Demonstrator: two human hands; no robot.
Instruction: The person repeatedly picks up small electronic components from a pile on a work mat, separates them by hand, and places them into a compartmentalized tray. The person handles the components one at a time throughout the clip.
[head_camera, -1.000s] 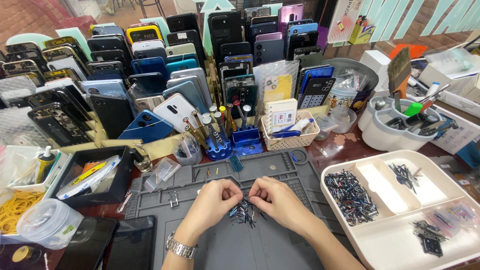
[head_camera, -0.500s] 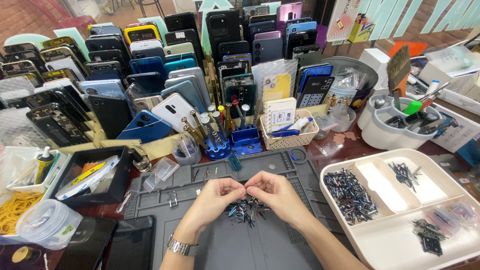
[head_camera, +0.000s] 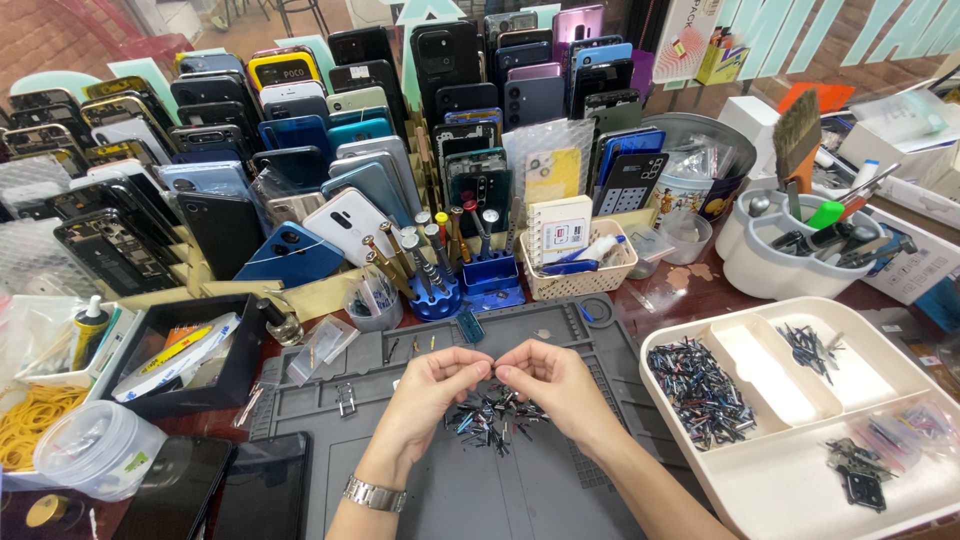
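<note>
Pins (head_camera: 492, 417) pile at 6 o'clock under my hands; left hand (head_camera: 430, 388) and right hand (head_camera: 553, 383) both pinch one pin, equally near.

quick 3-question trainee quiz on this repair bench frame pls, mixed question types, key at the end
1. True or false: the left hand and the right hand meet fingertip to fingertip above the pile of small dark parts.
2. What does that pile lie on? A) the white divided tray B) the grey work mat C) the woven basket
3. Fill in: the metal watch sits on the ____ wrist.

Key: 1 true; 2 B; 3 left
</note>
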